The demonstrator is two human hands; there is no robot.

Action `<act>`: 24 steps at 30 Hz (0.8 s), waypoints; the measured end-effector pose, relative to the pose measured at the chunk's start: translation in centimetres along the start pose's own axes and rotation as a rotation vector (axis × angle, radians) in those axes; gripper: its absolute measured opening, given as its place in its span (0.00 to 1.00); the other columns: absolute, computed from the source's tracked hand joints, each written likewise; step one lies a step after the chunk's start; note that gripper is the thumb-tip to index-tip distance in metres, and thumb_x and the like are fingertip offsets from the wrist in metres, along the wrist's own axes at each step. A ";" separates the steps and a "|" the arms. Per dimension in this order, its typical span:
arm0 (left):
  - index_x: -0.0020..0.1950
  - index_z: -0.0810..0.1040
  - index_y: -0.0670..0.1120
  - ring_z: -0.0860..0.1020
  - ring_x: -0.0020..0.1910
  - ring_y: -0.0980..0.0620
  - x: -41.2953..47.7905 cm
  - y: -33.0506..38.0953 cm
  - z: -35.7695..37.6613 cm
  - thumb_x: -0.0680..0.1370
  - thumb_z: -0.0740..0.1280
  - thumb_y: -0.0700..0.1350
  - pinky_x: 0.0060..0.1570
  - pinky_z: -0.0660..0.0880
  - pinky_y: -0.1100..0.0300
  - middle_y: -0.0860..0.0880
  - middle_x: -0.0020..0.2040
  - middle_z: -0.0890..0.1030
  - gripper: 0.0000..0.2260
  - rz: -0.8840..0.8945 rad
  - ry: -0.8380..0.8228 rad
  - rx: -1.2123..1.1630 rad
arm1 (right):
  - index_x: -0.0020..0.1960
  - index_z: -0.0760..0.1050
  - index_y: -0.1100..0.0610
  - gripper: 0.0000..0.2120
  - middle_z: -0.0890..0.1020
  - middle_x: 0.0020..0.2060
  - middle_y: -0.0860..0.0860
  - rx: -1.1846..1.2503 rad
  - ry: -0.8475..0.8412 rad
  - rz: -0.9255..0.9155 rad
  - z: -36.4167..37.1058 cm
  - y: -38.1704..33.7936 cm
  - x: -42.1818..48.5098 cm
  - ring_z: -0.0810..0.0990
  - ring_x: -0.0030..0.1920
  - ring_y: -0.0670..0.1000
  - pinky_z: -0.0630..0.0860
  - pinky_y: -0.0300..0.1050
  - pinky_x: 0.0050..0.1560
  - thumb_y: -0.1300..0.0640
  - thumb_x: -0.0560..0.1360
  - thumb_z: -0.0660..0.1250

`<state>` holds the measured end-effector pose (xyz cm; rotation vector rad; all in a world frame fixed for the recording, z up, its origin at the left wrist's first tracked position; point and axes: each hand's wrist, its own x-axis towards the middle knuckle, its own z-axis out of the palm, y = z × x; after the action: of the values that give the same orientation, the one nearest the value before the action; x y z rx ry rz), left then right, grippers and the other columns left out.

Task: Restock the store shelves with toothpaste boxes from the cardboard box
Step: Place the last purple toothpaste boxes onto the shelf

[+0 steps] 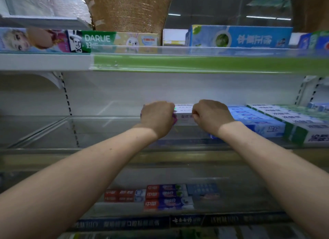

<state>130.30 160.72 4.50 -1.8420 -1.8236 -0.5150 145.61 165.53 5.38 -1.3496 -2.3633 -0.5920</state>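
Both arms reach into the middle shelf [106,128]. The left hand [157,117] and right hand [211,117] are knuckles-up with fingers curled, and each clamps one end of a white toothpaste box [184,114]. The fingertips are hidden behind the hands, so the exact contact can't be seen. The box lies flat and lengthwise between the hands, deep on the shelf; a magenta patch shows at its left end, by the left hand's fingers. Stacked blue boxes [256,121] sit just right of the right hand, with green-and-white boxes [293,121] touching them further right. Left of the hands the shelf shows bare surface. The top shelf [44,61] carries a Darlie box [90,41] and a large blue box [240,36]. The bottom shelf [249,194] holds red-and-purple boxes [167,197] lying flat below the forearms. The picture is motion-blurred, so the small print can't be read.
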 end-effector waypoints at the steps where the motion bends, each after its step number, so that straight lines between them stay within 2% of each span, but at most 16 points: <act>1: 0.53 0.77 0.47 0.76 0.51 0.42 -0.2 1.0 -0.4 0.79 0.61 0.48 0.42 0.68 0.55 0.46 0.52 0.80 0.08 0.022 0.011 0.021 | 0.53 0.78 0.57 0.12 0.78 0.51 0.55 0.001 -0.002 0.000 -0.5 0.2 -0.5 0.77 0.51 0.59 0.65 0.44 0.40 0.59 0.79 0.57; 5: 0.52 0.77 0.48 0.77 0.50 0.42 -1.1 4.4 -1.6 0.79 0.59 0.43 0.40 0.63 0.58 0.45 0.51 0.80 0.07 0.055 -0.051 0.037 | 0.53 0.78 0.57 0.11 0.78 0.52 0.56 0.013 -0.007 0.011 -1.7 1.3 -3.4 0.77 0.53 0.59 0.65 0.44 0.42 0.59 0.78 0.57; 8: 0.50 0.77 0.47 0.77 0.50 0.41 -2.2 7.0 -2.1 0.78 0.60 0.43 0.39 0.63 0.58 0.44 0.50 0.81 0.07 0.165 -0.009 -0.036 | 0.53 0.78 0.57 0.10 0.79 0.53 0.57 -0.003 0.039 0.052 -2.3 2.6 -6.8 0.77 0.53 0.61 0.65 0.46 0.41 0.58 0.77 0.60; 11: 0.52 0.78 0.46 0.77 0.52 0.41 -3.0 10.0 -2.9 0.77 0.60 0.44 0.41 0.63 0.56 0.43 0.52 0.81 0.08 0.241 0.014 -0.112 | 0.55 0.78 0.58 0.12 0.79 0.53 0.58 -0.037 0.016 0.101 -3.5 4.0 -10.0 0.77 0.54 0.61 0.70 0.49 0.45 0.56 0.78 0.58; 13: 0.52 0.78 0.47 0.77 0.52 0.40 -3.3 12.1 -3.5 0.77 0.60 0.44 0.42 0.64 0.55 0.43 0.52 0.81 0.09 0.305 0.030 -0.158 | 0.54 0.77 0.58 0.12 0.79 0.53 0.58 -0.077 0.008 0.140 -4.8 5.0 -12.4 0.77 0.54 0.60 0.70 0.48 0.45 0.56 0.78 0.57; 20: 0.49 0.77 0.47 0.77 0.50 0.40 -5.7 18.9 -5.2 0.76 0.61 0.42 0.37 0.65 0.55 0.44 0.50 0.81 0.07 0.589 0.022 -0.316 | 0.50 0.77 0.58 0.10 0.80 0.51 0.58 -0.195 -0.067 0.387 -8.6 6.8 -20.9 0.78 0.53 0.60 0.66 0.47 0.41 0.58 0.78 0.58; 24: 0.49 0.78 0.48 0.78 0.51 0.40 -8.8 21.8 -5.7 0.77 0.61 0.44 0.38 0.66 0.56 0.44 0.51 0.81 0.06 0.741 0.009 -0.441 | 0.50 0.79 0.58 0.10 0.81 0.50 0.59 -0.240 -0.139 0.554 -9.9 5.8 -26.3 0.78 0.53 0.61 0.71 0.49 0.45 0.57 0.76 0.60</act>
<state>152.16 150.61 2.18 -2.6007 -0.9294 -0.6573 164.28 144.01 1.79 -2.1050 -1.9154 -0.6366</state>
